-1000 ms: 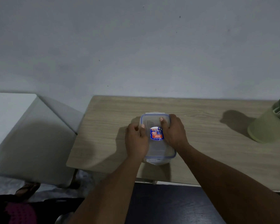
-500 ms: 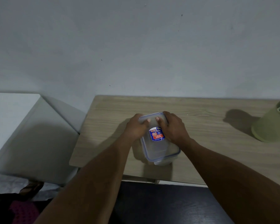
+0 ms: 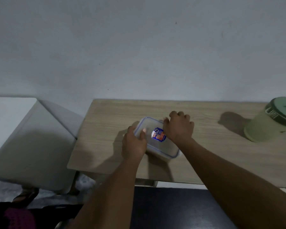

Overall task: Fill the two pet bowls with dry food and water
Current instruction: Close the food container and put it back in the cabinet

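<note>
**Getting the clip-lid tub open**

Clear container (image 3: 157,138) sits skewed on the tabletop (image 3: 205,156), well left of the green jug (image 3: 269,123). My left hand (image 3: 134,144) grips its near-left edge, my right hand (image 3: 178,128) is clamped on the far-right edge. Rigid, smooth plastic, probably light and slidey, so I'd hold the walls and work the lid flaps. No bowls in view.

Wooden table (image 3: 106,146) bears container (image 3: 157,138) (clear) and green jug (image 3: 269,123).

Both forearms are extended forward; the left hand (image 3: 134,144) is cupped with the thumb raised, the right hand (image 3: 178,128) curled, knuckles up.
</note>
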A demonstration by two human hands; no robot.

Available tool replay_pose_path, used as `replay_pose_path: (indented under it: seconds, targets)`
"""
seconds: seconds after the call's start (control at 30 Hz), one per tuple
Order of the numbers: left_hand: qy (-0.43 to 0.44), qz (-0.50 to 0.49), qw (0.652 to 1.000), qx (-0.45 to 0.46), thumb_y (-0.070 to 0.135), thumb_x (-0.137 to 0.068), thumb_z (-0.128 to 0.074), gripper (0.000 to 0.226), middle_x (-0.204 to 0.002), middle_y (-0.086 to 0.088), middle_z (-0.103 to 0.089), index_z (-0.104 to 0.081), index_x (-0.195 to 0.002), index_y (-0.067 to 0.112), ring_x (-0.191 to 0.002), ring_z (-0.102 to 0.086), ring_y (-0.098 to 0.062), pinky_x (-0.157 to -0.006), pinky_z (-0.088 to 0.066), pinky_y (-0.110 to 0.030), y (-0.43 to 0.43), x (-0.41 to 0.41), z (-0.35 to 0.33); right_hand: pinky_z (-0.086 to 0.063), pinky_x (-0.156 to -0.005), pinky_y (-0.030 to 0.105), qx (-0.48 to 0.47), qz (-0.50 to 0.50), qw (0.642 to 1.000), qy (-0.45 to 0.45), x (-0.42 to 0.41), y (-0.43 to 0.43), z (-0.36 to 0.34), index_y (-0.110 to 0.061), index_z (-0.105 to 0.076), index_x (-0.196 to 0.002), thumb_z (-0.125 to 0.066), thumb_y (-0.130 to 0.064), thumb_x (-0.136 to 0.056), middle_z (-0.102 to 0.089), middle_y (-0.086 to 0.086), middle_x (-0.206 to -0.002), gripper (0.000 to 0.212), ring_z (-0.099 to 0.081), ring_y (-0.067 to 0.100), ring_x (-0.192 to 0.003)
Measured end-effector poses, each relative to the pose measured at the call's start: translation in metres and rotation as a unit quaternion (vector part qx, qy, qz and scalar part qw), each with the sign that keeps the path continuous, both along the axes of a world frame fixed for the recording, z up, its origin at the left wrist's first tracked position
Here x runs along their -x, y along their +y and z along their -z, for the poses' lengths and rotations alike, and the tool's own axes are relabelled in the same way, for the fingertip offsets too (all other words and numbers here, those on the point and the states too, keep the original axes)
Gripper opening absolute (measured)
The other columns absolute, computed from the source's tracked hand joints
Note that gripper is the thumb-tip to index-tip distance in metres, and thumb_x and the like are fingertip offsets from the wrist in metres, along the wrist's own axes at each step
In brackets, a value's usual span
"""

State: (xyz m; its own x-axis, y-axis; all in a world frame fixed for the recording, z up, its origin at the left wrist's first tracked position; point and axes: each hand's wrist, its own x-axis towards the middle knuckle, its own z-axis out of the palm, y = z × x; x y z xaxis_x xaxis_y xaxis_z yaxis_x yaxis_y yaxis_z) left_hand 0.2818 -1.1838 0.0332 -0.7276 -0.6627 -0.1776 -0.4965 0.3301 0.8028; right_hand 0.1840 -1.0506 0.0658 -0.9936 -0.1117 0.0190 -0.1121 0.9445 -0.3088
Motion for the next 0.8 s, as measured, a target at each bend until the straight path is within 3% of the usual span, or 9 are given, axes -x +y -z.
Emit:
replay_pose_path:
  seconds: [0.13,0.3,0.47,0.57,0.67,0.73,0.8]
  targets:
    - [-0.026,0.009,1.0,-0.011,0.063,-0.084,-0.056,0.049,-0.114,-0.006,-0.065,-0.053,-0.118,0.029,-0.102,-0.063,-0.029,-0.088,-0.055,-0.046,-0.001,0.002,-0.003,-0.039,-0.099,0.05,0.022,0.11,0.994,-0.021,-0.045,0.026,0.023,-0.016,-0.052,-0.133,-0.04,-0.048,-0.102,-0.055,0.014,-0.133,0.046,-0.049,0.037,-0.124]
    - [-0.033,0.023,0.999,0.006,0.054,-0.086,-0.062,0.043,-0.112,-0.008,-0.066,-0.056,-0.116,0.023,-0.102,-0.064,-0.031,-0.087,-0.053,-0.039,-0.008,0.004,-0.006,-0.053,-0.09,0.052,0.169,0.121,0.977,-0.04,-0.051,0.022,0.039,-0.019,-0.037,-0.143,-0.031,-0.052,-0.104,-0.059,0.017,-0.128,0.052,-0.061,0.037,-0.111]
    - [-0.039,0.037,0.999,0.002,0.048,-0.089,-0.065,0.042,-0.107,-0.007,-0.066,-0.059,-0.115,0.016,-0.098,-0.065,-0.028,-0.078,-0.051,-0.035,-0.013,0.004,-0.008,-0.056,-0.087,0.05,0.164,0.086,0.982,-0.044,-0.04,0.026,0.039,-0.019,-0.037,-0.144,-0.032,-0.054,-0.104,-0.06,0.016,-0.125,0.053,-0.064,0.033,-0.108]
    - [-0.044,0.034,0.998,-0.026,0.045,-0.088,-0.07,0.034,-0.092,-0.003,-0.066,-0.064,-0.098,0.013,-0.087,-0.065,-0.024,-0.073,-0.048,-0.03,-0.018,0.008,-0.01,-0.058,-0.085,0.05,0.169,0.079,0.982,-0.042,-0.04,0.026,0.039,-0.02,-0.037,-0.144,-0.033,-0.055,-0.103,-0.061,0.015,-0.123,0.053,-0.066,0.032,-0.105]
    - [-0.043,0.027,0.997,-0.063,0.047,-0.079,-0.076,0.034,-0.081,-0.004,-0.071,-0.068,-0.081,0.015,-0.082,-0.07,-0.028,-0.079,-0.059,-0.042,-0.023,0.011,-0.006,-0.056,-0.087,0.05,0.164,0.063,0.983,-0.045,-0.036,0.028,0.038,-0.02,-0.037,-0.145,-0.033,-0.055,-0.103,-0.061,0.015,-0.125,0.054,-0.065,0.033,-0.107]
    - [-0.046,0.037,0.995,-0.079,0.045,-0.078,-0.078,0.035,-0.077,-0.011,-0.073,-0.064,-0.069,0.015,-0.076,-0.072,-0.031,-0.075,-0.06,-0.051,-0.025,0.01,-0.006,-0.054,-0.091,0.049,0.144,0.057,0.987,-0.043,-0.032,0.03,0.036,-0.019,-0.036,-0.146,-0.034,-0.056,-0.103,-0.061,0.015,-0.129,0.057,-0.063,0.034,-0.112]
    - [-0.056,0.048,0.993,-0.091,0.042,-0.082,-0.078,0.037,-0.075,-0.015,-0.072,-0.06,-0.063,0.015,-0.076,-0.074,-0.035,-0.066,-0.061,-0.049,-0.026,0.008,-0.014,-0.051,-0.091,0.047,0.101,0.082,0.991,-0.017,-0.032,0.03,0.032,-0.015,-0.041,-0.143,-0.038,-0.059,-0.101,-0.06,0.015,-0.13,0.061,-0.058,0.035,-0.117]
